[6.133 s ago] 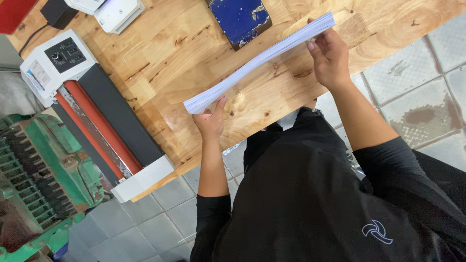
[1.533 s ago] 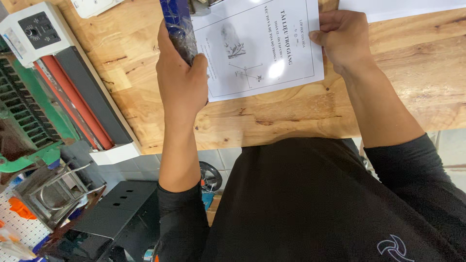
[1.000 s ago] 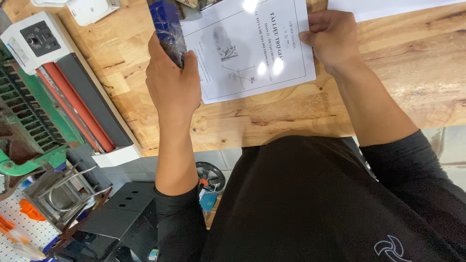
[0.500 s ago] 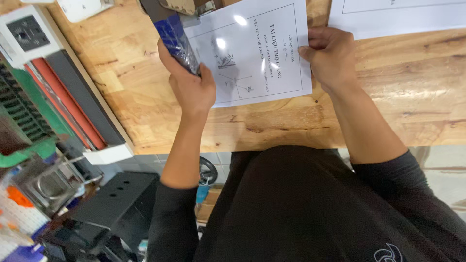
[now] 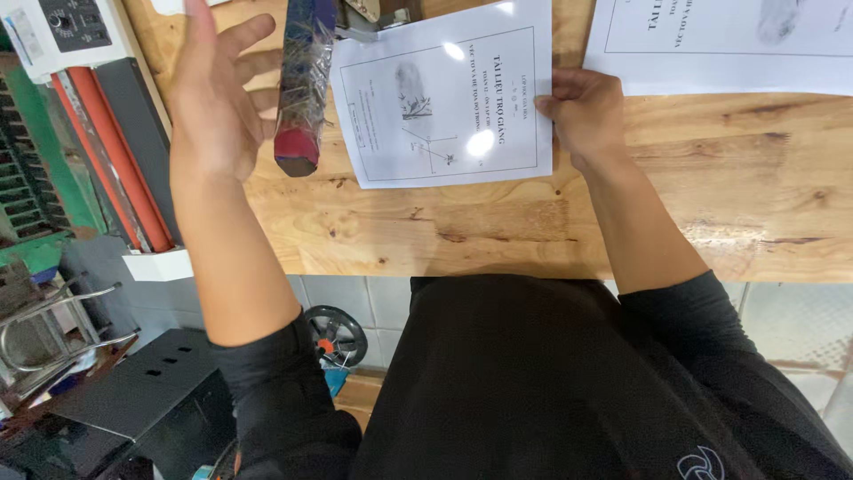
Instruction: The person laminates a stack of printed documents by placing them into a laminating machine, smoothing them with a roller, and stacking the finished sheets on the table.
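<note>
My right hand (image 5: 585, 114) pinches the right edge of a white printed sheet (image 5: 444, 98), thumb on top and fingers curled under the paper, so that grip is closed on it. The sheet lies on the wooden table (image 5: 533, 222) with its long axis running left to right across my view; its printed lines run up and down the picture, so the page sits turned a quarter turn to me, with its lower left corner nearest the table's front edge. It is slightly skewed, the left end dipping toward me. My left hand (image 5: 213, 98) is raised with the fingers spread wide and closes on nothing; it hangs just beside a dark blue glossy roll with a red end (image 5: 302, 89). That roll stands nearly upright in the frame, its long axis pointing away from me, red end toward me, and its side sits right against the sheet's left edge; I cannot tell whether my fingertips touch it. A second printed sheet (image 5: 729, 44) lies to the right, near my right hand, its lower edge just above my knuckles. At the far left stands a machine with red and black rollers (image 5: 115, 151) and a white control box (image 5: 62, 31), close to my left forearm. Below the table's edge are a black metal case (image 5: 133, 400) and a small wheel (image 5: 333, 336).
</note>
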